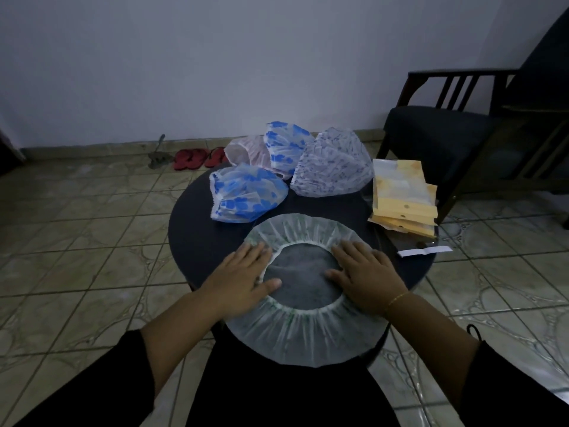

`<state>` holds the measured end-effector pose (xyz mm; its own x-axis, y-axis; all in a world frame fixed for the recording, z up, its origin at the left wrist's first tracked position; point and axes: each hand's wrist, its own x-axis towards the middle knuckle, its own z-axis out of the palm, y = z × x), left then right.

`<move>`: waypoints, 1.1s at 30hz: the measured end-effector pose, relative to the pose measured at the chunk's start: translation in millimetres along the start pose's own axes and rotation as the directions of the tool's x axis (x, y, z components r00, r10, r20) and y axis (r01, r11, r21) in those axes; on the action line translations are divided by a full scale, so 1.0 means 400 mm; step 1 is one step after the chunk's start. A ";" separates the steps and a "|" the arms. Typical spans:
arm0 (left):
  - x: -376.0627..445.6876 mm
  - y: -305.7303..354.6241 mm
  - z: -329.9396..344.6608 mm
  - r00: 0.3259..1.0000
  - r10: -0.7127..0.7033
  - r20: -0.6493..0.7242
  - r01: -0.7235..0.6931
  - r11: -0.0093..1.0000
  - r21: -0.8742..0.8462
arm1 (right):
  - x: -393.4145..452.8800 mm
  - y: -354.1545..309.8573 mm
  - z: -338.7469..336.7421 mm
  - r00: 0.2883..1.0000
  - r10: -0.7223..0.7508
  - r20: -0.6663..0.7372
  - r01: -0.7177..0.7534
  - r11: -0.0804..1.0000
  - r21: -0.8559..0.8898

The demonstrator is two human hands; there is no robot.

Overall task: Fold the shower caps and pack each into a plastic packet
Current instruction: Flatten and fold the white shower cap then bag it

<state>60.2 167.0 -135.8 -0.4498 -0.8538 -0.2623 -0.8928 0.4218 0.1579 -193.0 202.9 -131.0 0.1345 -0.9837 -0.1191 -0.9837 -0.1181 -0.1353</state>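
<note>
A clear shower cap with green print [303, 337] lies spread flat, opening up, on the near side of the round dark table [191, 238]. My left hand [244, 280] presses flat on its left rim with straight fingers. My right hand [366, 277] presses flat on its right rim. Behind it sit a blue-flowered cap [246, 194], a second blue-flowered cap [286, 146], a pink cap [246, 151] and a white cap with small purple print [334, 163]. A stack of yellow plastic packets [401, 197] lies at the table's right side.
A white paper strip [425, 251] lies on the table's right edge beside a dark flat item. A dark armchair [462, 134] stands at the back right. Red sandals [197, 158] rest on the tiled floor by the wall.
</note>
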 end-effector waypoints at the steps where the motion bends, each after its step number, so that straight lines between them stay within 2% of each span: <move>1: 0.004 -0.003 0.000 1.000 -0.004 0.020 0.004 1.000 0.004 | -0.001 0.004 0.005 1.000 -0.001 0.004 0.001 1.000 -0.001; 4: 0.002 -0.007 -0.002 1.000 0.018 0.009 -0.017 0.996 -0.086 | -0.007 0.008 0.000 0.998 -0.027 -0.049 0.031 0.997 0.071; 7: -0.031 -0.032 0.004 0.964 0.050 -0.260 -0.134 0.939 -0.317 | -0.034 0.032 -0.010 0.949 -0.086 -0.303 0.147 0.971 0.187; 9: -0.068 -0.064 0.010 0.896 0.092 -0.434 -0.244 0.919 -0.309 | -0.065 0.060 -0.013 0.901 -0.110 -0.420 0.208 0.959 0.194; 11: -0.100 -0.107 0.021 0.855 0.154 -0.495 -0.294 0.930 -0.219 | -0.095 0.085 -0.021 0.920 -0.136 -0.368 0.220 0.956 0.195; 13: -0.122 -0.141 0.032 0.870 0.185 -0.457 -0.283 0.946 -0.156 | -0.115 0.105 -0.024 0.950 -0.167 -0.265 0.220 0.958 0.182; 17: -0.149 -0.159 0.042 0.944 0.190 -0.271 -0.230 0.965 -0.123 | -0.141 0.132 -0.019 0.975 -0.214 -0.061 0.219 0.973 0.076; 20: -0.148 -0.159 0.049 0.940 0.202 -0.274 -0.242 0.962 -0.124 | -0.155 0.133 -0.020 0.972 -0.230 0.046 0.232 0.972 -0.038; 25: -0.150 -0.154 0.038 0.918 0.167 -0.361 -0.252 0.946 -0.203 | -0.167 0.135 -0.012 0.973 -0.231 -0.015 0.232 0.971 0.061; 29: -0.161 -0.138 0.019 0.937 0.025 -0.347 -0.156 0.922 -0.355 | -0.174 0.123 -0.026 0.986 -0.122 -0.117 0.160 0.895 0.416; 33: -0.166 -0.116 0.004 0.901 -0.117 -0.418 -0.120 0.859 -0.498 | -0.163 0.105 -0.033 0.981 0.050 -0.187 0.069 0.810 0.582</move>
<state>131.7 204.5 -127.3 -0.2911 -0.9460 0.1427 -0.7011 0.3124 0.6410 -244.8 260.3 -116.1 0.0602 -0.9964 0.0598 -0.7181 -0.0849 -0.6907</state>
